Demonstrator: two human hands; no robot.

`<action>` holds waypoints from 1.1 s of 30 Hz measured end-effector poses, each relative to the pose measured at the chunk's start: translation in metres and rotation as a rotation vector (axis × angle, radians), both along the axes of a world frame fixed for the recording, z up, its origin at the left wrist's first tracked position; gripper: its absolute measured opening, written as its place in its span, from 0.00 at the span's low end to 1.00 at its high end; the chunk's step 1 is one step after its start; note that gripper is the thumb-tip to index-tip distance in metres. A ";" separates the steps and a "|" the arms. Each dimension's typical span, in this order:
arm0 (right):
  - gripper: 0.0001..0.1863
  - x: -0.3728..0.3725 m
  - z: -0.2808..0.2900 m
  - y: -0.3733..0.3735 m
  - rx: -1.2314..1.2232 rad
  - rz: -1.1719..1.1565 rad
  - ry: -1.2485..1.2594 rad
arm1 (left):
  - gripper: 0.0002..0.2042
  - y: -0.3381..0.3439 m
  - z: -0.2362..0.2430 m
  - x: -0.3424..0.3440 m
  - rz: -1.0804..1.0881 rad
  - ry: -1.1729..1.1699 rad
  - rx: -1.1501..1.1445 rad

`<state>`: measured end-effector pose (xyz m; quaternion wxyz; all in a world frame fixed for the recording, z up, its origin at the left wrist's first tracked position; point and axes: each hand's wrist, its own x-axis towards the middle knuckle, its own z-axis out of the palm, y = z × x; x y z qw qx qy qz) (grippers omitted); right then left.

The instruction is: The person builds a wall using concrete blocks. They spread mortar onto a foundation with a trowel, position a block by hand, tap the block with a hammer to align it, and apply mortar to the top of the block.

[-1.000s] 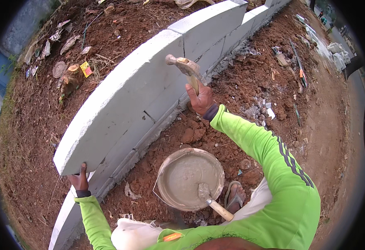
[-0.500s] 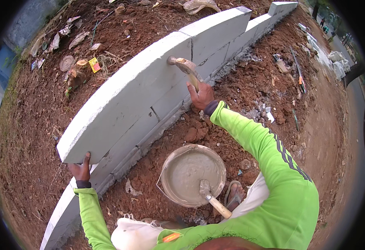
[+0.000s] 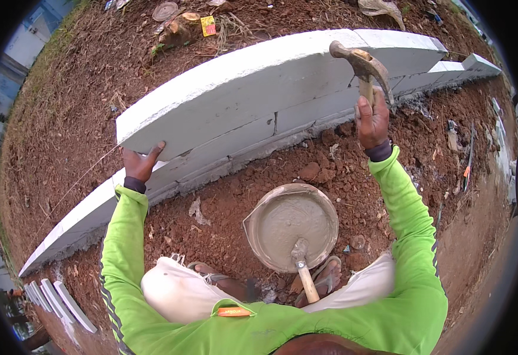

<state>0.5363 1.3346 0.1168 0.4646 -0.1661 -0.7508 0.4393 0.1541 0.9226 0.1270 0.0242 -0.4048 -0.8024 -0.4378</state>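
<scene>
A long white block lies on top of a low white block wall that crosses the red soil. My left hand presses against the block's near left end. My right hand grips the wooden handle of a claw hammer, whose metal head is up over the block's near right edge. Both arms wear bright green sleeves.
A round pan of wet grey mortar with a trowel in it sits between my feet. Loose clods of red earth lie along the wall's foot. White slabs stand at lower left. Litter lies beyond the wall.
The view has swung so the wall lies more level across it. My left hand has stayed at the block's left end and my right hand still holds the hammer at the top edge.
</scene>
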 end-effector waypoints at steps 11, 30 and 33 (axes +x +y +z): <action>0.19 -0.044 0.163 -0.085 -0.053 0.127 -0.115 | 0.26 -0.008 0.014 -0.015 0.002 -0.157 -0.140; 0.22 -0.075 0.148 -0.042 0.347 -0.668 -0.849 | 0.48 0.008 -0.045 -0.018 -0.006 0.110 0.200; 0.22 -0.084 0.154 -0.043 0.273 -0.600 -0.988 | 0.54 0.005 -0.050 -0.023 -0.064 -0.052 0.284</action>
